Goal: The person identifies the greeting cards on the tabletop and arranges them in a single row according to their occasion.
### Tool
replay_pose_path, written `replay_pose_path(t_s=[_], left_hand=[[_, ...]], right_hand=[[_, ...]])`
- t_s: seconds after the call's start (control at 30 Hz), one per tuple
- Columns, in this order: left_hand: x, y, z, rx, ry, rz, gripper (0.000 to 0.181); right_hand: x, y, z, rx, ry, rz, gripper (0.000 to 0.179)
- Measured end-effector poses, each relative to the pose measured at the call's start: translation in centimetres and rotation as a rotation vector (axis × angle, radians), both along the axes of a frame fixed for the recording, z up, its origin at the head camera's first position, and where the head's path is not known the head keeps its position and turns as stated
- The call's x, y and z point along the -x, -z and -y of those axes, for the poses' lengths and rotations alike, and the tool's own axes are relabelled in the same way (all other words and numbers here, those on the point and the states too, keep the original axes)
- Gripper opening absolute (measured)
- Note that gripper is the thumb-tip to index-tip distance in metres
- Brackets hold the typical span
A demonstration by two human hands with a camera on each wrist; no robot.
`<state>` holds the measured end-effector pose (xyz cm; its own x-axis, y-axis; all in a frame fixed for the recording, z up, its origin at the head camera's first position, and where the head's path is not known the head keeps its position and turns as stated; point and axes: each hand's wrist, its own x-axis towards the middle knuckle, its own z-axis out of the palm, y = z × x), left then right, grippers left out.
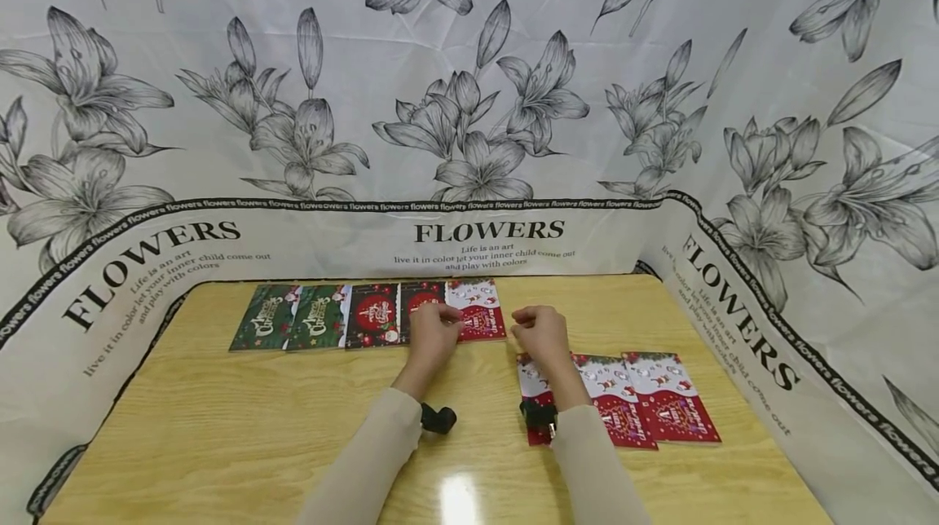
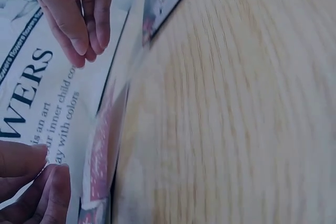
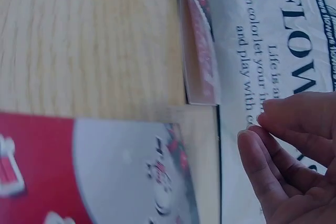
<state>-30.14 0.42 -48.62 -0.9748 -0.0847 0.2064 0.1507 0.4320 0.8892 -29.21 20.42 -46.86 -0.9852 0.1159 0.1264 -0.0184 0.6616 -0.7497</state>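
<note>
Several Christmas cards lie in a row at the back of the table: two green cards, two dark cards with red circles, and a white-and-red card at the right end. My left hand hovers over the right part of this row, covering some of it. To the right of the end card is my right hand, apart from it. In the wrist views, thumb and fingers of the left hand and right hand are loosely bent with nothing visible between them. The end card appears slightly lifted open.
Three more white-and-red cards lie at the front right, overlapping, one partly under my right forearm. The wooden table is bounded at the back and sides by a floral curtain.
</note>
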Motion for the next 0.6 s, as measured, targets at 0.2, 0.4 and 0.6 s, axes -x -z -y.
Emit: replay_pose_path(t_s=[0.2, 0.4, 0.6], left_hand=[[-1.3, -1.1, -1.4, -0.031, 0.047, 0.01, 0.009], [-2.5, -1.3, -3.2, -0.059, 0.097, 0.017, 0.01], [-3.7, -0.9, -4.8, -0.075, 0.139, 0.044, 0.01]], right_hand=[[-1.3, -1.5, -1.4, 0.012, 0.018, -0.01, 0.022], [-2.5, -2.6, -3.2, 0.011, 0.033, 0.02, 0.022], [-3.6, -2.8, -5.0, -0.021, 0.038, 0.064, 0.021]])
